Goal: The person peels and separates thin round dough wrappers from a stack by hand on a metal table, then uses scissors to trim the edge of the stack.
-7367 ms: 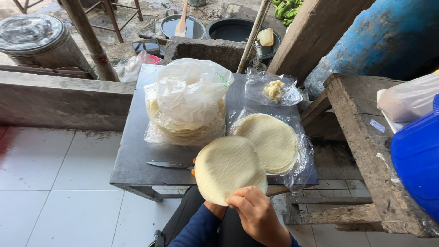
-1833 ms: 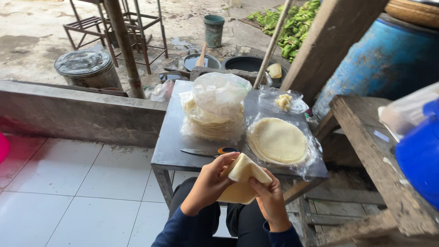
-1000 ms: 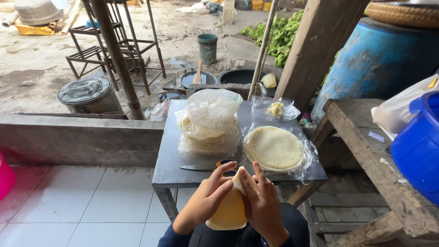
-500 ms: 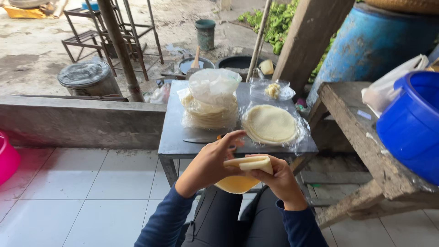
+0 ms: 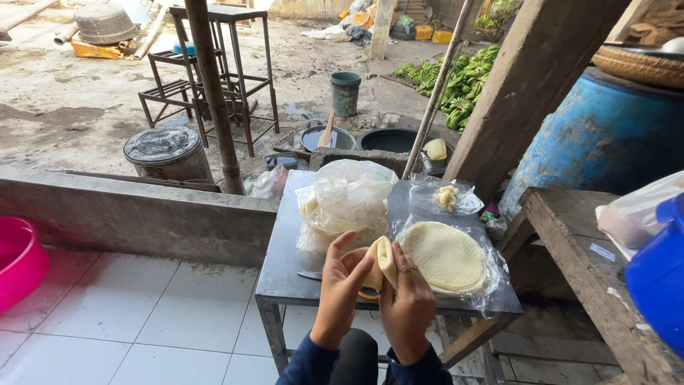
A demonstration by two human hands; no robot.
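My left hand (image 5: 339,285) and my right hand (image 5: 407,303) together grip a pale round wrapper (image 5: 380,261) that is folded over between them, just above the near edge of a small grey metal table (image 5: 283,261). To the right of my hands lies a stack of flat round wrappers (image 5: 444,255) on a clear plastic sheet. Behind my left hand sits a clear plastic bag of wrappers (image 5: 343,201). A small pile of yellow filling (image 5: 447,197) rests on plastic at the table's far right. A knife (image 5: 311,275) lies by my left wrist.
A pink basin (image 5: 18,261) stands at the left on white floor tiles. A low concrete wall (image 5: 135,217) runs behind the table. A rough wooden bench (image 5: 577,264), a blue bucket (image 5: 659,274) and a blue drum (image 5: 605,135) crowd the right. Pots, stools and bananas lie beyond.
The flat wrapper held by my right hand alone has been folded up between both hands. The camera has tilted upward, showing more of the yard.
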